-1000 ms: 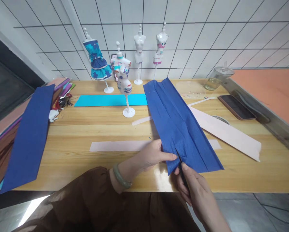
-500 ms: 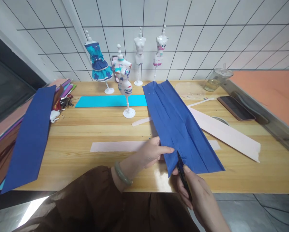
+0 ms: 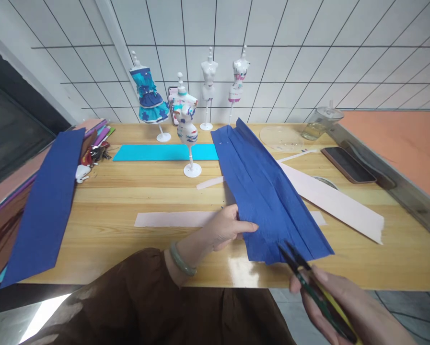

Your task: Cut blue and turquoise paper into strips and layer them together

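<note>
My left hand (image 3: 229, 227) pinches the left edge of a long, creased blue crepe-paper sheet (image 3: 261, 191), thumb on top and the other fingers partly hidden beneath. In my right hand (image 3: 333, 297) is a pair of thread snips (image 3: 315, 285) with dark blades and yellow-green sides. Their blades are spread, and the tips reach over the sheet's near edge; whether they touch it I cannot tell. That near edge looks rumpled between my two hands. Pale pink strips (image 3: 175, 219) lie partly under the sheet.
Small mannequins on stands (image 3: 192, 170) rise behind the sheet, one in a blue dress (image 3: 150, 96). A turquoise strip (image 3: 146, 152) lies behind. To the right are a phone (image 3: 349, 165), a lidded cup (image 3: 317, 127) and a pink piece (image 3: 337, 201). Stacked coloured sheets (image 3: 44, 201) line the left.
My right hand has drawn the snips away from the paper by my left thumb, toward the lower right, and their blades have spread. My left hand keeps its hold.
</note>
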A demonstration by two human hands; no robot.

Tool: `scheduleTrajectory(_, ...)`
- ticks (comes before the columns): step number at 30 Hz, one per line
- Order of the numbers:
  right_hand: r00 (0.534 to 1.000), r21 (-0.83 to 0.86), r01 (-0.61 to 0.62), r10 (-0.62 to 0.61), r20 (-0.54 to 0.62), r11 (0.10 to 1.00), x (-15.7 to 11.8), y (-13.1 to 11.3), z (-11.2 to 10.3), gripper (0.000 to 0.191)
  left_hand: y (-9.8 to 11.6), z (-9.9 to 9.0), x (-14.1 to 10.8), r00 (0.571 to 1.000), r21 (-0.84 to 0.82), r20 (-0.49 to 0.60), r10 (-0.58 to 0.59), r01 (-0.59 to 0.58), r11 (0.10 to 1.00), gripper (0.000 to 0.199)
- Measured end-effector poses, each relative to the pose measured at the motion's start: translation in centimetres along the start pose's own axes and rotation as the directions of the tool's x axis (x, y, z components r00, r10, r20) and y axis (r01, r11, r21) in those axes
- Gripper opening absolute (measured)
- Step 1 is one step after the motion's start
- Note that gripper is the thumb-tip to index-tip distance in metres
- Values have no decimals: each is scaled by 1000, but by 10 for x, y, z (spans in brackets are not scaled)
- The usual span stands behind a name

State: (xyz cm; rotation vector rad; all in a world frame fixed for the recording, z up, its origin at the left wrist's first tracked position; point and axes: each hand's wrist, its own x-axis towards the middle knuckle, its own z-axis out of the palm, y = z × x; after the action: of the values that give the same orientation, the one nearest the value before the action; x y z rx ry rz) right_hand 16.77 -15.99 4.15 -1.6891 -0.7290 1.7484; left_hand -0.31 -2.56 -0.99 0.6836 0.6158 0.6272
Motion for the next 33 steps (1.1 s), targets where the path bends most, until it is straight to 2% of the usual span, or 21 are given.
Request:
scheduleTrajectory(3, 996, 138, 84, -86, 11, 987, 18, -14, 7, 44, -2, -2, -1, 1000, 57, -8, -23, 24, 998, 41)
scheduleTrajectory(5, 993, 156, 116, -120, 11, 981, 30, -14, 11, 43, -3, -4, -1, 999, 88, -1, -33, 33, 996, 41)
scheduleTrajectory(8, 990, 90, 132, -136, 41, 987, 38, -5, 14, 44, -3, -6, -1, 999, 89, -3, -38, 38, 995, 41)
scheduleTrajectory(13, 995, -80, 64, -57, 86, 995, 28, 4, 14, 49, -1, -4, -2, 996, 121, -29, -90, 93, 988, 39)
scheduleTrajectory(18, 995, -106, 41, -30, 100, 994, 25, 1, 17, 56, 0, -3, -2, 995, 129, -49, -81, 87, 988, 42)
scheduleTrajectory(25, 992, -133, 105, -94, 90, 986, 37, -2, 24, 63, 2, -3, -4, 994, 162, -30, -108, 112, 980, 43)
scheduleTrajectory(29, 981, -136, 174, -160, 114, 975, 43, -2, 28, 62, 1, -4, -4, 997, 178, -37, -70, 76, 981, 42)
scheduleTrajectory(33, 980, -148, 184, -170, 101, 972, 48, -2, 30, 64, -3, -4, -3, 1000, 174, -6, -23, 23, 985, 33)
